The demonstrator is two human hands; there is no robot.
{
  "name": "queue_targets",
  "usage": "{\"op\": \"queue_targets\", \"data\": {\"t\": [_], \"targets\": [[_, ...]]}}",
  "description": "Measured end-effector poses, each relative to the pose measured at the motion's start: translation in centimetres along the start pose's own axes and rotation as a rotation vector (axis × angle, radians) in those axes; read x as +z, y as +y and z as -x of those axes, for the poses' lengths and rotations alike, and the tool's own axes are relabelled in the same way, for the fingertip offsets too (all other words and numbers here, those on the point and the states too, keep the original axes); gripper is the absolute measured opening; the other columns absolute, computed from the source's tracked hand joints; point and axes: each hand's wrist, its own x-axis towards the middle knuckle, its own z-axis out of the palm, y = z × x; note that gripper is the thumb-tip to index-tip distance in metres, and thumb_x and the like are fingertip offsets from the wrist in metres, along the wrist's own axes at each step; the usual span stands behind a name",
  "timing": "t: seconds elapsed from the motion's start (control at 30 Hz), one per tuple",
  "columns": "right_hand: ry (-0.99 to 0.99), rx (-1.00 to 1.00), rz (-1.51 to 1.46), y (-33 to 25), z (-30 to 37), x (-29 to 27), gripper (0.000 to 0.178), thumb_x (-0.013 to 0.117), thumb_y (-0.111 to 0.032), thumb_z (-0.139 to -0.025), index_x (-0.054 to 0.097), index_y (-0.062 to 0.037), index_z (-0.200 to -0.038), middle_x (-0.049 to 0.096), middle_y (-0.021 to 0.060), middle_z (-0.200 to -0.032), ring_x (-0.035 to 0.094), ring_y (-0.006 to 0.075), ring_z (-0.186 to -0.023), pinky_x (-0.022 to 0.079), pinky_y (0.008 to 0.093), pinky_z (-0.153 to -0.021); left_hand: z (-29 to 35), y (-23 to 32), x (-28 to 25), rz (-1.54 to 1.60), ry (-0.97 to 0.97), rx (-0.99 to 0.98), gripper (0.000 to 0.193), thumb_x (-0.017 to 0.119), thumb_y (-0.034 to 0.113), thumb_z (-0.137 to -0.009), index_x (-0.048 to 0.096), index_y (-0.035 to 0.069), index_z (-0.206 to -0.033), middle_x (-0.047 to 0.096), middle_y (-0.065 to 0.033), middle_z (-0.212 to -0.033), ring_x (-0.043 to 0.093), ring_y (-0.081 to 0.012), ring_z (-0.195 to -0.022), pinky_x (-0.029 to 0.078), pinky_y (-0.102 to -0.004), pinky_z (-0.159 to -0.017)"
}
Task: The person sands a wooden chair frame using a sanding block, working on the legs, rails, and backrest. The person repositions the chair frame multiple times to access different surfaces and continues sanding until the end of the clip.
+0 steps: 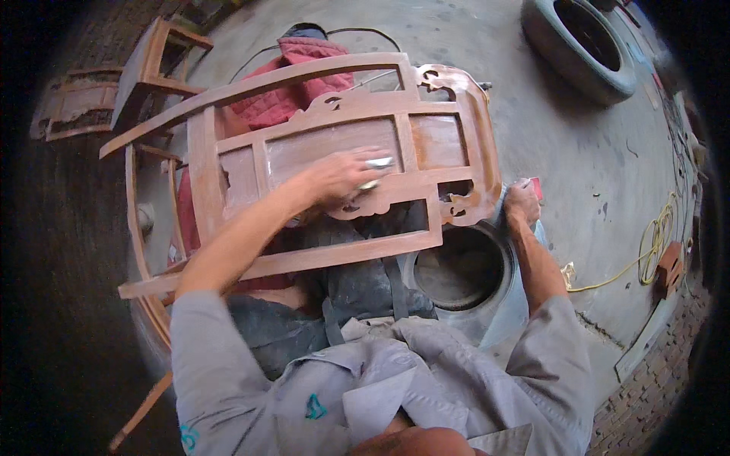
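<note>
A carved wooden chair back (pixel 437 182), with open slots and flat panels, lies tilted in front of me across my lap. Its right end is darker and glossier; the rest looks pale and dusty. My left hand (pixel 342 178) presses on the middle panel with bent fingers. Whitish and greenish bits (pixel 379 163) show at its fingertips; whether they are wraps or something held, I cannot make out. Beyond the chair's right end, my right hand (pixel 522 201) is closed on a small flat red piece (pixel 537 188), perhaps sandpaper.
A tyre (pixel 460 270) lies beside my lap under the chair's right end. Another large tyre (pixel 582 49) rests at the far right. Red cloth (pixel 312 72) shows behind the chair. More wooden frames (pixel 152 76) stand far left. A yellow cord (pixel 654 243) coils at right.
</note>
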Motion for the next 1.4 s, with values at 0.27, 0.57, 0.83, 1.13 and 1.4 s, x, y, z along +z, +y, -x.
{"op": "queue_targets", "data": {"t": [0.27, 0.57, 0.83, 1.13, 1.4], "targets": [[0.005, -0.003, -0.017, 0.1, -0.8, -0.1, 0.057, 0.032, -0.05, -0.096, 0.07, -0.0117, -0.114, 0.069, 0.0213, -0.114, 0.064, 0.0446, -0.108, 0.049, 0.0519, -0.094, 13.3, 2.8, -4.3, 0.021, 0.016, -0.354, 0.045, 0.061, 0.01, -0.087, 0.058, 0.003, -0.13, 0.054, -0.0242, -0.137, 0.043, -0.0381, -0.137, 0.039, -0.0423, -0.113], [-0.02, -0.293, 0.026, 1.5, -0.5, 0.7, 0.043, 0.044, -0.038, -0.09, 0.07, -0.008, -0.107, 0.068, 0.0208, -0.114, 0.063, 0.0442, -0.105, 0.047, 0.0526, -0.09, 14.9, 2.7, -3.5, 0.154, 0.508, -0.813, 0.041, 0.055, 0.012, -0.091, 0.058, 0.006, -0.131, 0.059, -0.0215, -0.132, 0.056, -0.0388, -0.122, 0.044, -0.0416, -0.106], [0.059, -0.082, 0.029, 0.8, -0.8, 0.9, 0.038, 0.047, -0.035, -0.091, 0.071, -0.0086, -0.103, 0.071, 0.0187, -0.11, 0.067, 0.0416, -0.102, 0.051, 0.0517, -0.088, 15.6, 2.2, -1.7, 0.016, 0.828, -0.832, 0.041, 0.056, 0.005, -0.087, 0.061, 0.006, -0.128, 0.062, -0.0274, -0.123, 0.059, -0.0402, -0.118, 0.046, -0.0443, -0.103], [0.095, -0.076, 0.137, 1.2, -2.3, 1.1, 0.043, 0.047, -0.043, -0.094, 0.072, -0.011, -0.108, 0.072, 0.0163, -0.109, 0.069, 0.0367, -0.102, 0.053, 0.0493, -0.087, 13.4, 0.8, -0.9, -0.234, 0.423, -0.783, 0.008, 0.061, 0.003, -0.079, 0.069, 0.004, -0.083, 0.068, -0.0169, -0.087, 0.069, -0.0334, -0.091, 0.053, -0.0436, -0.083], [0.036, -0.171, 0.09, 1.8, -1.5, 0.7, 0.038, 0.047, -0.04, -0.095, 0.073, -0.0143, -0.104, 0.073, 0.0147, -0.107, 0.069, 0.0371, -0.097, 0.053, 0.0504, -0.083, 14.2, -1.9, 1.5, -0.134, 0.535, -0.626, 0.007, 0.062, 0.007, -0.078, 0.069, 0.007, -0.08, 0.067, -0.0139, -0.085, 0.064, -0.0316, -0.101, 0.05, -0.0435, -0.092]]}}
